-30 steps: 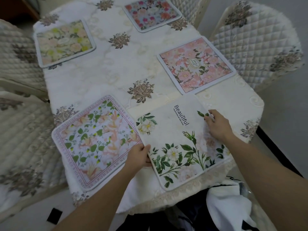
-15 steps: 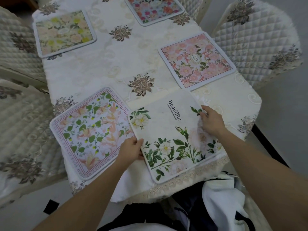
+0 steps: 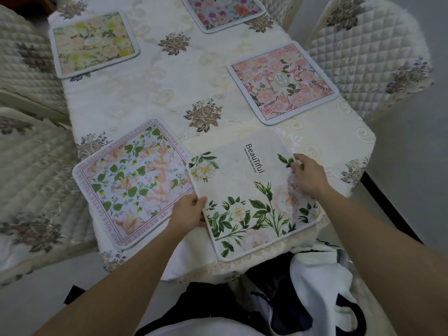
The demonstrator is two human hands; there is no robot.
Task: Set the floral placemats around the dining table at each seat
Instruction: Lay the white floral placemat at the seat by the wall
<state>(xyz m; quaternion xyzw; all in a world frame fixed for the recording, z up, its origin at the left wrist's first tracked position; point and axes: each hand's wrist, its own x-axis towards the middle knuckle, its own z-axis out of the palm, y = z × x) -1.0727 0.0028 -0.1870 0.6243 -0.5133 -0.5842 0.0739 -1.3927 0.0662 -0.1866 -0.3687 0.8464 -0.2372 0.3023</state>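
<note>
Near end of worktop (image 3: 155,98), cream embroidered cloth over it.

White placemat (image 3: 244,190), green leaves, white blooms, the word "Beautiful" printed on it. It lies at the near right of the worktop, turned slightly askew. Its near edge reaches the cloth's lace trim. Its left edge overlaps the right border of the cherry-blossom placemat (image 3: 135,183), which lies at the near left.

Left hand (image 3: 189,212): at the white placemat's left edge. We see the thumb on top and the fingers (image 3: 202,218) curled beneath, clamped on that edge.

Right hand (image 3: 309,177): on the placemat's right edge, fingers bent, tips touching the printed face beside a green sprig. The hand hides the edge and the thumb's hold, so we cannot tell whether it pinches or only presses.

Other mats, all flat on the cloth:
- pink rose placemat (image 3: 282,83), right side, just beyond the white one, not touching it
- yellow-green placemat (image 3: 94,43), far left
- multicolour placemat (image 3: 223,10), far end, partly cut by the frame

Quilted chair (image 3: 363,57) on the right, quilted chairs (image 3: 29,178) on the left. Dark and white clothing (image 3: 303,287) below the near edge.
</note>
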